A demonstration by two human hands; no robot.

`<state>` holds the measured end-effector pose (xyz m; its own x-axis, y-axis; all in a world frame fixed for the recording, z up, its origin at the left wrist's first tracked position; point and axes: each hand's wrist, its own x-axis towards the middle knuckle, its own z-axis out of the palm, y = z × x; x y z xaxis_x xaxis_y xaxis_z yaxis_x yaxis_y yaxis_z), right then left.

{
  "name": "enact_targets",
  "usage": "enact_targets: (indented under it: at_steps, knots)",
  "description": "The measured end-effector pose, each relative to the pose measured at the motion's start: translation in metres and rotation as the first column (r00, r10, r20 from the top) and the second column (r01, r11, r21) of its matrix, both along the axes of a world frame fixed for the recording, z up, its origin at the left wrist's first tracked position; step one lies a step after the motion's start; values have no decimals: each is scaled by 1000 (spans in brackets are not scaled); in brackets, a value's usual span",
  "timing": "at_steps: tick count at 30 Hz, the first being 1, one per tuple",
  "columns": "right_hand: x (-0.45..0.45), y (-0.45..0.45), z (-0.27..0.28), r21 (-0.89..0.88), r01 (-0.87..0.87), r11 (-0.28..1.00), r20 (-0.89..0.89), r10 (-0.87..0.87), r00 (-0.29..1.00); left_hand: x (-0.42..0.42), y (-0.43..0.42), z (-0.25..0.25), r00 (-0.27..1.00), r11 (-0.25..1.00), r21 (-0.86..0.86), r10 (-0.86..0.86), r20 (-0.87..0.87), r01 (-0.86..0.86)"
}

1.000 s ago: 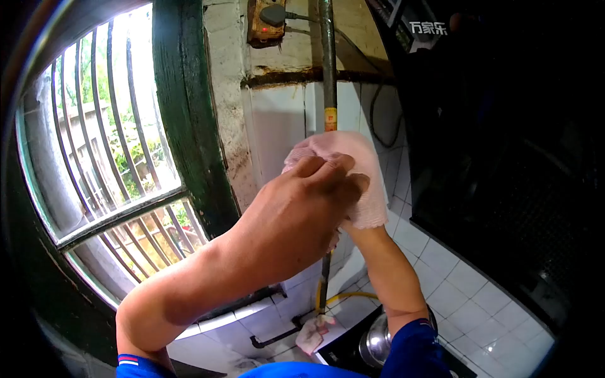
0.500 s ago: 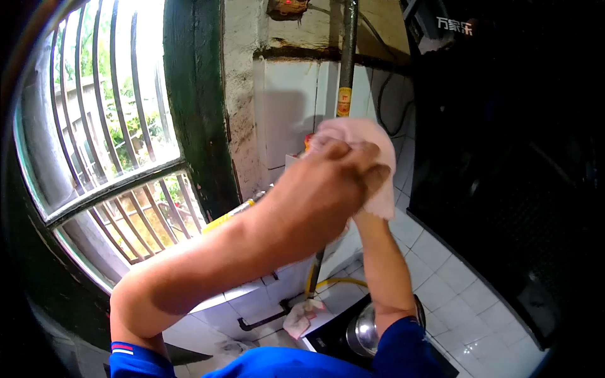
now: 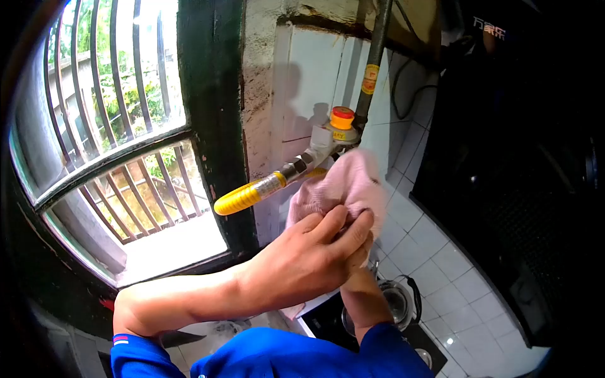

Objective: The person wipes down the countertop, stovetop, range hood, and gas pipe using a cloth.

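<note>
A pink ribbed cloth (image 3: 340, 186) is bunched up in front of the gas meter or valve unit on the wall. My left hand (image 3: 315, 246) has its fingers bent and pressed into the lower part of the cloth. Behind it, my right hand (image 3: 360, 257) is mostly covered by the cloth and my left fingers, so its own fingers are hidden. Just above the cloth is the valve unit (image 3: 341, 132) with its red and orange cap (image 3: 342, 116). A yellow corrugated hose (image 3: 242, 197) runs from it to the left.
A dark vertical pipe (image 3: 375, 60) rises from the unit. Left is a barred window (image 3: 113, 107) in a dark green frame. A black range hood (image 3: 504, 170) looms right. Below are a black cooktop (image 3: 324, 317) and a metal pot with a glass lid (image 3: 397, 301).
Both hands have come down with the cloth. The view has shifted, so the valve unit and yellow hose now show clearly above the hands.
</note>
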<state>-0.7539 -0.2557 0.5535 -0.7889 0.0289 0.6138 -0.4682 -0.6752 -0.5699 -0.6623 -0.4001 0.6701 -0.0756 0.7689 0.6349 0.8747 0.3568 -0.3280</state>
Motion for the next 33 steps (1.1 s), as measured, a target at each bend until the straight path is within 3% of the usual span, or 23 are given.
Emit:
enact_targets:
  at_steps: [5,7,8,11,12,14,15,17,18,19,20,27,28,31,32,33]
  knots:
    - [-2,1,29,5,8,1000,-242,-6,970,-8,-18,26,997,970,234,-75,36,64]
    - [3,-3,45,36,6,999,-294,4,956,-8,-25,26,998,976,211,-65,21,59]
    - [15,3,55,115,57,992,-195,-33,980,-7,-25,19,999,978,203,-52,-11,53]
    - [25,6,67,157,-19,987,-25,24,999,0,-28,16,999,978,203,-50,-7,51]
    - [26,7,68,291,137,947,-128,-103,986,2,-29,18,999,980,191,-52,3,50]
    - [30,12,79,395,308,865,-249,-222,943,2,-30,28,998,983,176,-64,9,62]
    - [32,15,96,530,632,565,-480,-415,773,0,-30,38,995,985,164,-72,69,60]
    - [28,20,113,522,840,148,-714,-462,525,-4,-29,47,988,986,157,-82,131,61]
    - [23,21,118,590,768,248,-640,-436,632,-7,-29,49,990,982,177,-86,115,64]
    - [26,16,115,562,596,574,-448,-394,802,-8,-29,51,991,978,197,-88,97,68]
    - [30,9,113,407,376,832,-273,-282,920,-8,-30,52,994,977,206,-72,85,54]
    - [42,1,81,339,360,869,-246,-288,926,5,-37,45,984,985,140,-119,133,100]
    - [48,-1,76,211,117,971,-171,-82,982,5,-37,40,983,981,143,-150,106,134]
    - [56,-6,75,43,-110,993,-50,112,992,10,-43,34,979,975,150,-180,100,164]
    - [60,-5,82,355,235,905,-234,-157,959,10,-46,33,986,978,169,-140,86,124]
    - [66,-7,93,542,565,622,-476,-328,816,11,-49,33,992,979,187,-100,72,85]
